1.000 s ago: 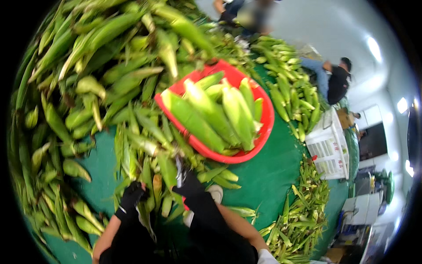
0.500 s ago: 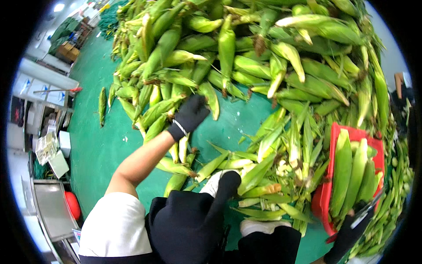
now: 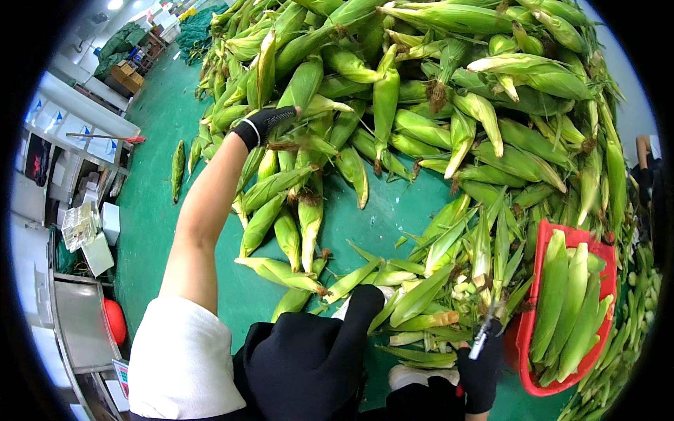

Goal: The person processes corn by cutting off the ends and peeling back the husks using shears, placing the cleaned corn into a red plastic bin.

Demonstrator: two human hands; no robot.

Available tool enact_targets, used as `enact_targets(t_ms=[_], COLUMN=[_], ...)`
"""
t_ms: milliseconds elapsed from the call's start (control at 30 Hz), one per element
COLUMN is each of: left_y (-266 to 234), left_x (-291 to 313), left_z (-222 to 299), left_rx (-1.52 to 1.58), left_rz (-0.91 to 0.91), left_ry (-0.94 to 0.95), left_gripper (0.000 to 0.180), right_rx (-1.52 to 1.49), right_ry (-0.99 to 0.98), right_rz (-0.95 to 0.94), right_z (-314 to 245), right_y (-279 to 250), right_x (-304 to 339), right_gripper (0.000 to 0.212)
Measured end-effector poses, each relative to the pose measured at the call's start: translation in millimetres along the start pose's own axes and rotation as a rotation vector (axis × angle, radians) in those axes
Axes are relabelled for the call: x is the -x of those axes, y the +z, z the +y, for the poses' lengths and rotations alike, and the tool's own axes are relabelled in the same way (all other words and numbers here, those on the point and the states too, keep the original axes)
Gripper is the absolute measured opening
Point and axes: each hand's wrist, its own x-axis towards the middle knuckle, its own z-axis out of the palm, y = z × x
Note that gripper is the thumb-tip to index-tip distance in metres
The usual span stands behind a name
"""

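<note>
My left hand (image 3: 270, 125), in a black glove with a bare fingertip showing, is at the left side of a heap of green corn. Its fingers are closed on an ear of corn in the husk (image 3: 309, 144), which looks blurred; part of the grip is hidden. My right hand (image 3: 479, 372), also black-gloved, is low at the front, shut on a slim silver knife (image 3: 480, 339) that points up and away. Just beyond the blade lie loose husks and trimmed stalk pieces (image 3: 467, 289). A red basket (image 3: 525, 351) with several green ears (image 3: 577, 309) stands right of that hand.
The large corn heap (image 3: 414, 84) rises ahead. Loose ears (image 3: 281, 274) lie on the green floor (image 3: 210, 281) by my feet. More ears are piled right of the basket. Metal shelving and a steel table (image 3: 83, 323) line the left. Another person's arm (image 3: 642, 151) shows far right.
My left hand has moved left and away onto an ear. My right hand has swung left with the knife, from beside the red basket to in front of the loose husks.
</note>
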Motion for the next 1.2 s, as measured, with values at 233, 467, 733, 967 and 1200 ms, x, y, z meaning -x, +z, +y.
enact_targets(t_ms=[233,467,733,967,1200], left_y=[90.6,145.3,156.6,137.8,124.7], left_x=[90.3,183.0,190.4,159.3,158.6], left_z=[-6.1,-4.5,67.3,84.2,109.1], left_rx=[0.411,-0.217,-0.674,-0.678,-0.830], left_rz=[-0.222,-0.513,-0.857,-0.918,-0.893], left_ry=[0.129,0.418,0.556,0.700,0.825], left_gripper=[0.043,0.050,0.066,0.072,0.073], right_rx=[-0.176,-0.524,-0.844,-1.330,-1.171], right_ry=[-0.230,0.000,0.098,0.471,0.156], right_rz=[-0.050,-0.446,-0.398,-0.272,-0.442], right_z=[-8.2,13.3,31.4,12.9,12.9], right_y=[35.0,66.4,110.8,97.8,52.1], right_x=[-3.7,-17.4,-9.0,3.5,-19.5], right_gripper=[0.059,0.072,0.052,0.028,0.049])
